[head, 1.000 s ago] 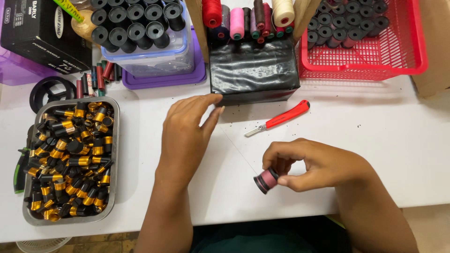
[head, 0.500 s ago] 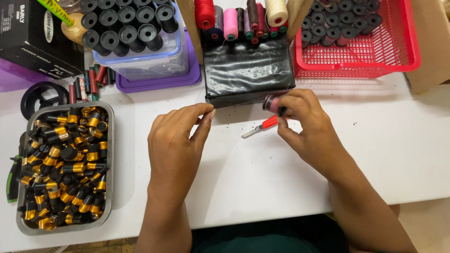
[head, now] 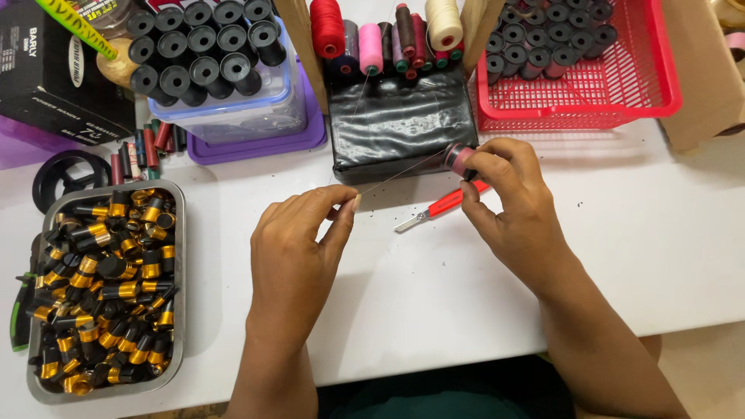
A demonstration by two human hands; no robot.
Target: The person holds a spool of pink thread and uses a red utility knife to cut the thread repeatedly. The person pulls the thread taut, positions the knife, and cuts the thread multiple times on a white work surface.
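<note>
Both forearms enter from bottom edge, bare, angled up and slightly inward. Left hand (head: pixel 299 248) back-up, palm down, wrist roughly straight; thumb and index tip pressed together in a fine pinch at upper right of the hand, remaining fingers curled loosely under. Right hand (head: pixel 508 198) sits higher and further forward, back toward the camera, wrist bent a little to the left; thumb and first fingers bunched in a closed grip at its upper left corner, other fingers folded in beneath. Hands well apart, pinch points facing each other along a diagonal; neither hand rests flat
</note>
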